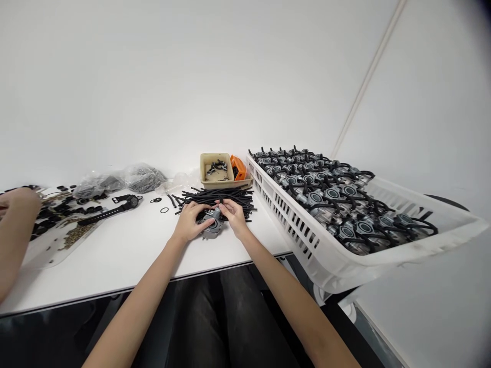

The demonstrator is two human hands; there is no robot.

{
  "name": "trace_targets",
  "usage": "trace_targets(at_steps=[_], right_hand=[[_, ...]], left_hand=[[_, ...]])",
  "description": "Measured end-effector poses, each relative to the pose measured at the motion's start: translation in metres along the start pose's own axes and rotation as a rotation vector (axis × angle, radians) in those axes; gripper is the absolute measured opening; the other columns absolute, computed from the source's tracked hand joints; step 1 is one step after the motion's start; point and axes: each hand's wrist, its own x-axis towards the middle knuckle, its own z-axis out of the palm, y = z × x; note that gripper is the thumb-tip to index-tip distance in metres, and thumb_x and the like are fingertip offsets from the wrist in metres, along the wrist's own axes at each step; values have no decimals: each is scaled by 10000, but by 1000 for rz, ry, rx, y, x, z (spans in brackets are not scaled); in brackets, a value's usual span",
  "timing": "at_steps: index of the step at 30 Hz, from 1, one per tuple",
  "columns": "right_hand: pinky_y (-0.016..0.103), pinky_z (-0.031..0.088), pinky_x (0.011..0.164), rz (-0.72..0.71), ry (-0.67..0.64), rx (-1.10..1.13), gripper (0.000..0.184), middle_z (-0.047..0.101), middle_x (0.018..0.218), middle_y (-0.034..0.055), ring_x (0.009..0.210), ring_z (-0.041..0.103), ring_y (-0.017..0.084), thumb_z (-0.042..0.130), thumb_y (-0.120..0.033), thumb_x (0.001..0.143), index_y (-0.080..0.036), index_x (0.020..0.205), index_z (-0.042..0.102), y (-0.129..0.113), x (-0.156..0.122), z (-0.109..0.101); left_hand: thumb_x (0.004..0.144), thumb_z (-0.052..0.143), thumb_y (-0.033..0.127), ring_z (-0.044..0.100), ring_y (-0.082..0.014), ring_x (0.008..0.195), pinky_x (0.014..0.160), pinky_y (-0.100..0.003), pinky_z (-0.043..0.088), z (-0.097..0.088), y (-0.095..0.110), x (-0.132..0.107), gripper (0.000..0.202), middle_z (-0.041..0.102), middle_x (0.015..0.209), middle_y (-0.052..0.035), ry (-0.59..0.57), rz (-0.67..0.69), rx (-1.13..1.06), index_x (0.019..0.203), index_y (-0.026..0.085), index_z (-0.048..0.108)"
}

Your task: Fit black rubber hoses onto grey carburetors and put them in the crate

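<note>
A grey metal carburetor (pixel 213 228) rests low over the white table, just in front of a pile of short black rubber hoses (pixel 215 196). My left hand (pixel 191 221) is closed around its left side, with the thumb across its front. At its top right, the fingers of my right hand (pixel 233 213) are pinched together on a small black piece (pixel 221 201) at the carburetor's upper end. Whether this piece is a hose end or a cap I cannot tell, as the fingertips partly cover it.
A white crate (pixel 284 221) at right holds rows of carburetors with black hoses. Behind the hoses stand a beige tray (pixel 215 184) and an orange basket (pixel 238 167). Leftward lie a black watch (pixel 128 203), bagged parts (pixel 141 178), brass pieces (pixel 79 234) and another person's arm (pixel 15 230).
</note>
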Motion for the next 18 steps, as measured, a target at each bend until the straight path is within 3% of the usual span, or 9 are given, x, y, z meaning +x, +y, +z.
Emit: trace_targets(at_steps=[18], right_hand=[[320,507,770,6,43,20,292,709,796,40,784,664,193,748,-400,619,-184,794,660,2,1,0]], left_hand=[[773,544,534,529,-235,854,799,-383,390,-1,1,0,430,651,907,-63,16,-15,-33,1032,203,637]])
